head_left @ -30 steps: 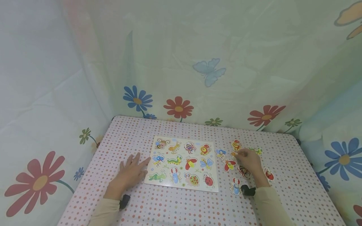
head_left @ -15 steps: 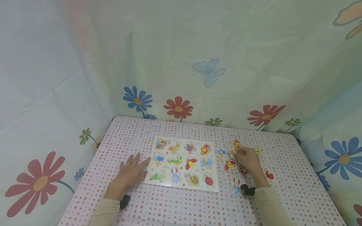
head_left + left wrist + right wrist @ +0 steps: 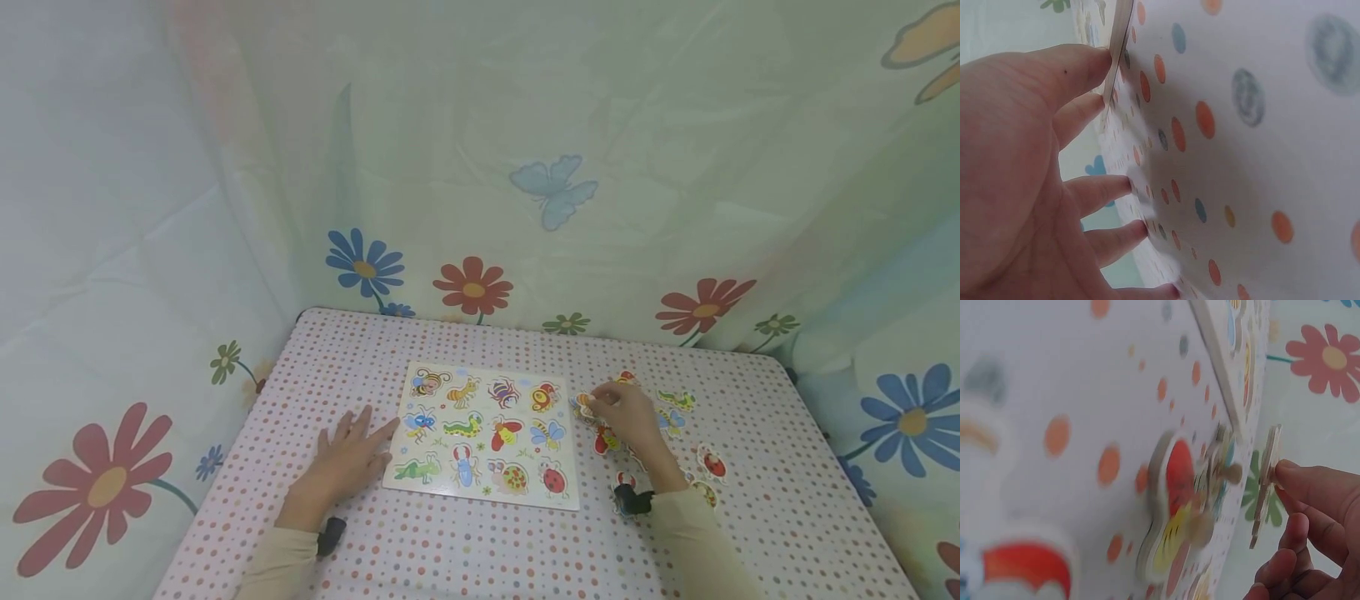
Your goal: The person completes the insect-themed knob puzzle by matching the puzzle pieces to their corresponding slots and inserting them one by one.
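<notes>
My right hand [image 3: 628, 418] pinches a small orange-striped insect puzzle piece [image 3: 582, 406] just right of the board. In the right wrist view this wooden puzzle piece [image 3: 1265, 481] appears edge-on, raised off the table between thumb and fingers. Below it lies a red-and-yellow bug piece [image 3: 1171, 515] with a wooden knob. Fingers spread, my left hand [image 3: 351, 457] rests on the cloth at the left edge of the puzzle board [image 3: 480, 496]. Thumb and index fingertip touch that edge in the left wrist view. Insect pictures cover the board.
Right of the board lie loose pieces: a caterpillar [image 3: 677, 401], a dragonfly [image 3: 672, 422], a ladybug [image 3: 712, 463] and others partly under my right arm. A beetle piece [image 3: 624, 480] is mostly hidden by the black wrist camera. A dotted cloth [image 3: 465, 558] covers the table.
My right hand has lifted the striped insect piece from among the loose pieces and moved left toward the board, uncovering the dragonfly piece. The left hand has stayed still.
</notes>
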`<state>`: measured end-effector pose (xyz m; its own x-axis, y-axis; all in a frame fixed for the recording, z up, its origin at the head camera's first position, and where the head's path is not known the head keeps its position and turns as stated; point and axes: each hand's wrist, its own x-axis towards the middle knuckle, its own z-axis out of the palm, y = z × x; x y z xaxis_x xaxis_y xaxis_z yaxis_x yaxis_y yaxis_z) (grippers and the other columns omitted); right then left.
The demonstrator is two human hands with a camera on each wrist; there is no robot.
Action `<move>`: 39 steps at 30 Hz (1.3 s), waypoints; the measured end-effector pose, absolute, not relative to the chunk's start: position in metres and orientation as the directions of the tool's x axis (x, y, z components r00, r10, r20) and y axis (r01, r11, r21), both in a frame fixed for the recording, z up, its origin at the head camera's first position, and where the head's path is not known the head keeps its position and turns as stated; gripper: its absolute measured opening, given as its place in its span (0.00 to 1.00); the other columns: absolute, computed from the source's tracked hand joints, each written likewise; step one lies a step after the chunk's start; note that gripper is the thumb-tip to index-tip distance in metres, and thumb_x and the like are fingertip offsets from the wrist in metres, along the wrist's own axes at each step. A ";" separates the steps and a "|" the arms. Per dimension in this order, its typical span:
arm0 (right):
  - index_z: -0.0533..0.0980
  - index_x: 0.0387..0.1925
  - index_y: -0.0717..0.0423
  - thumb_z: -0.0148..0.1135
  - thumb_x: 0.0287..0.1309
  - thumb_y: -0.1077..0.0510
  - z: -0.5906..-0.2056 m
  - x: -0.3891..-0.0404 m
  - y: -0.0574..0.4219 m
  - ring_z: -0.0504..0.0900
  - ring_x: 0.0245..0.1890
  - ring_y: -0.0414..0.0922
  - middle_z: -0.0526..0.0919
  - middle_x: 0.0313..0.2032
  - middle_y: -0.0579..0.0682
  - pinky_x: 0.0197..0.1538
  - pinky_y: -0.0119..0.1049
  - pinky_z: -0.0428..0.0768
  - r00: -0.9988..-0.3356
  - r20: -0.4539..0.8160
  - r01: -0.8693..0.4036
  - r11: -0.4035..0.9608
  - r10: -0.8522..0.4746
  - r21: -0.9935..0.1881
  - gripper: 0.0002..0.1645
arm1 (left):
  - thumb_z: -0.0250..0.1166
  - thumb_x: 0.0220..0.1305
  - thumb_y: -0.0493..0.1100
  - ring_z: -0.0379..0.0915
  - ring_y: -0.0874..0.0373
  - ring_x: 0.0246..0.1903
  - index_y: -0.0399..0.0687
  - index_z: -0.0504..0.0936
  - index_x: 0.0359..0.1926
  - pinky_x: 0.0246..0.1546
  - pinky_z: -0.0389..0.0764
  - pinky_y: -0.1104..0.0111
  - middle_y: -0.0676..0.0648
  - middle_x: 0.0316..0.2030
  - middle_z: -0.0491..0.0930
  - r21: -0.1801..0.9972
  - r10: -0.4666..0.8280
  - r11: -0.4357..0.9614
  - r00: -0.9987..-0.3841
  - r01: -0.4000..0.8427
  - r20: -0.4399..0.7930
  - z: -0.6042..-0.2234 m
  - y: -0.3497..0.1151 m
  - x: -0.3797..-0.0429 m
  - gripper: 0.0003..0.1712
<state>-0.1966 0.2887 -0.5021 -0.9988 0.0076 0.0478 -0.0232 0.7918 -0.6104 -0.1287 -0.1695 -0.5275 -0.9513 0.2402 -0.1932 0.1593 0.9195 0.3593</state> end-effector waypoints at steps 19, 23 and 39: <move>0.84 0.40 0.60 0.70 0.61 0.58 -0.499 -0.215 0.207 0.74 0.33 0.49 0.77 0.34 0.53 0.32 0.41 0.75 -0.990 0.052 -0.136 0.745 -0.134 -0.653 0.09 | 0.56 0.74 0.53 0.36 0.30 0.74 0.63 0.61 0.77 0.66 0.37 0.29 0.35 0.77 0.46 0.349 0.229 0.925 -0.953 0.150 -0.198 -0.527 -0.170 -0.127 0.33; 0.85 0.38 0.58 0.71 0.60 0.59 -0.498 -0.219 0.190 0.75 0.32 0.48 0.78 0.34 0.52 0.33 0.42 0.76 -0.978 0.085 -0.198 0.733 -0.189 -0.651 0.07 | 0.56 0.74 0.54 0.36 0.30 0.74 0.63 0.62 0.77 0.66 0.38 0.29 0.35 0.77 0.46 0.343 0.232 0.926 -0.954 0.156 -0.192 -0.528 -0.170 -0.128 0.32; 0.85 0.36 0.55 0.70 0.61 0.59 -0.503 -0.234 0.138 0.73 0.30 0.45 0.77 0.31 0.47 0.31 0.38 0.75 -0.951 0.117 -0.288 0.680 -0.286 -0.674 0.03 | 0.56 0.74 0.53 0.38 0.30 0.74 0.63 0.63 0.76 0.66 0.40 0.28 0.36 0.77 0.48 0.350 0.238 0.922 -0.956 0.167 -0.171 -0.529 -0.169 -0.129 0.32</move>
<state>-0.2343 0.1381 -0.5026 -0.9509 -0.2864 0.1173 -0.2880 0.6802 -0.6741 -0.1289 -0.1694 -0.5286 -0.9562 0.2378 -0.1706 0.1669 0.9219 0.3496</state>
